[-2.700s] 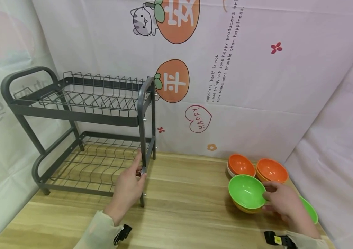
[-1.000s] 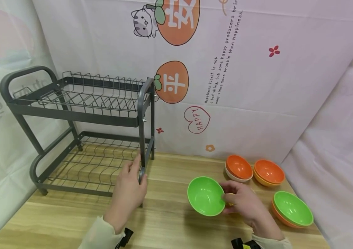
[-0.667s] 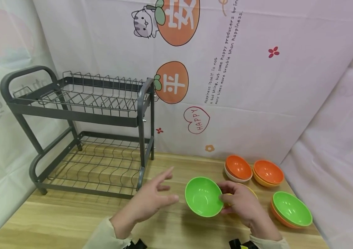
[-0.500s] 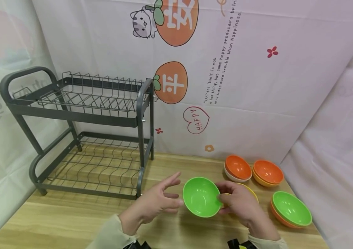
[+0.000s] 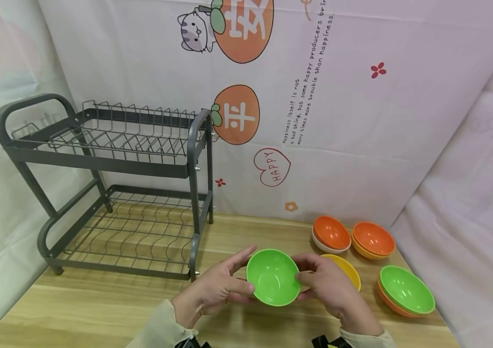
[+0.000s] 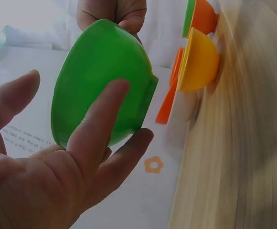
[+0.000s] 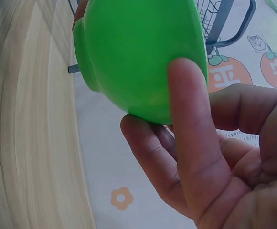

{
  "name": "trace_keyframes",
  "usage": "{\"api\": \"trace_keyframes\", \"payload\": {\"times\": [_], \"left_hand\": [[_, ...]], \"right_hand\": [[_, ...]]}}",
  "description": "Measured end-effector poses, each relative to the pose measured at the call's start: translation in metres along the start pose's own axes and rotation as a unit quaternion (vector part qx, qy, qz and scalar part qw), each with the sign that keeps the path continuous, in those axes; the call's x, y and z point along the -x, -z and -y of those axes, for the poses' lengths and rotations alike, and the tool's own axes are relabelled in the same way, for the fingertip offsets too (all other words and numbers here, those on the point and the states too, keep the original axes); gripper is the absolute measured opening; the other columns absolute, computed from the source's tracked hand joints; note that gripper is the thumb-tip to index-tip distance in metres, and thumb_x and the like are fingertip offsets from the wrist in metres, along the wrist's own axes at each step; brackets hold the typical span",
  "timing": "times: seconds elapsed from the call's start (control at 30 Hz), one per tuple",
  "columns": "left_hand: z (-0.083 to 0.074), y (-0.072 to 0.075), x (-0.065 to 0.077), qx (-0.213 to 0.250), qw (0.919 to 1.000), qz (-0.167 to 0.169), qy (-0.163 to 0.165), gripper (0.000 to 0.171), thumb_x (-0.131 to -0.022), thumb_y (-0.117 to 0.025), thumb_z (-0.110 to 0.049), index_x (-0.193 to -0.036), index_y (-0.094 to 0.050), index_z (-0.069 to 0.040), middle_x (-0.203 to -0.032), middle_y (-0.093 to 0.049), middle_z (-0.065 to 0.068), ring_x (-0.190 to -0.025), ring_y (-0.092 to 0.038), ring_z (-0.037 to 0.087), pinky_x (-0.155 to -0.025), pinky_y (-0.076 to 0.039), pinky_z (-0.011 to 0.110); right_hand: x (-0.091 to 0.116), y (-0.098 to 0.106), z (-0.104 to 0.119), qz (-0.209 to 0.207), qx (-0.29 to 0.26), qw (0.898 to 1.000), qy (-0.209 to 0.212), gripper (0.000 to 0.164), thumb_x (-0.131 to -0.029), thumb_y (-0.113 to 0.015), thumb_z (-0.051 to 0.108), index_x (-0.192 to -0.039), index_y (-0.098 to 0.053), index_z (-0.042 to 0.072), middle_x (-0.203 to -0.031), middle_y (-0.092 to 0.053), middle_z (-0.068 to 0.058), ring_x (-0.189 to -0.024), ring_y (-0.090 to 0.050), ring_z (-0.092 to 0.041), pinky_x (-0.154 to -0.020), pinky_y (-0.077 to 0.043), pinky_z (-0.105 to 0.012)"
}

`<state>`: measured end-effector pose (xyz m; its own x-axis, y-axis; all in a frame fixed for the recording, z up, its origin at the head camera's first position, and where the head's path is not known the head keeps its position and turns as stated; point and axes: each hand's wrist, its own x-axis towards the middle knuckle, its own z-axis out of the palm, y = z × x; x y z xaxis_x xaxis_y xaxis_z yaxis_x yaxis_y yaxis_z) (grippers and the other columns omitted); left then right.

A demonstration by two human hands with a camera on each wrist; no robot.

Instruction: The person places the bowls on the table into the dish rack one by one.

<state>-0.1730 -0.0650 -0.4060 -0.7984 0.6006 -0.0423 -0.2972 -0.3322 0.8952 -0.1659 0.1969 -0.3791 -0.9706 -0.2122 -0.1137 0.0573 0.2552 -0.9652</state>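
Note:
A small green bowl (image 5: 273,278) is up off the table between both hands, its hollow facing up toward the head camera. My right hand (image 5: 333,287) pinches its right rim, thumb at the inner edge and fingers against the outside wall. My left hand (image 5: 216,289) is at the bowl's left side, thumb tip overlapping the rim in the head view. In the left wrist view, extended fingers (image 6: 100,114) lie along the green bowl's outer wall (image 6: 95,62), while the thumb stands apart from it. A yellow bowl (image 5: 346,270) sits behind my right hand, partly hidden by it.
On the right stand an orange bowl in a white one (image 5: 331,234), an orange bowl in a yellow one (image 5: 373,239), and a green bowl in an orange one (image 5: 406,290). A two-tier dark metal dish rack (image 5: 142,170) occupies the left. Printed cloth (image 5: 338,183) hangs behind.
My right hand has lifted the green bowl off the yellow one and carried it left. My left hand has left the rack's post and come over to the bowl's left side.

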Motion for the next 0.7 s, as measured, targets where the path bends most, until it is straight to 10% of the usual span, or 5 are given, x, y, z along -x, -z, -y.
{"api": "trace_keyframes", "payload": {"times": [0.7], "left_hand": [[0.004, 0.0064, 0.0007, 0.009, 0.9998, -0.014, 0.007, 0.087, -0.08, -0.063, 0.02, -0.156, -0.034, -0.011, -0.159, -0.013, 0.025, -0.105, -0.062, 0.04, -0.085, -0.055, 0.051]], "right_hand": [[-0.0005, -0.0076, 0.0027, 0.013, -0.004, 1.0, 0.004, 0.035, -0.093, -0.061, -0.001, -0.127, -0.059, -0.007, -0.109, -0.061, -0.017, -0.084, -0.064, -0.028, -0.062, -0.06, -0.045]]}}
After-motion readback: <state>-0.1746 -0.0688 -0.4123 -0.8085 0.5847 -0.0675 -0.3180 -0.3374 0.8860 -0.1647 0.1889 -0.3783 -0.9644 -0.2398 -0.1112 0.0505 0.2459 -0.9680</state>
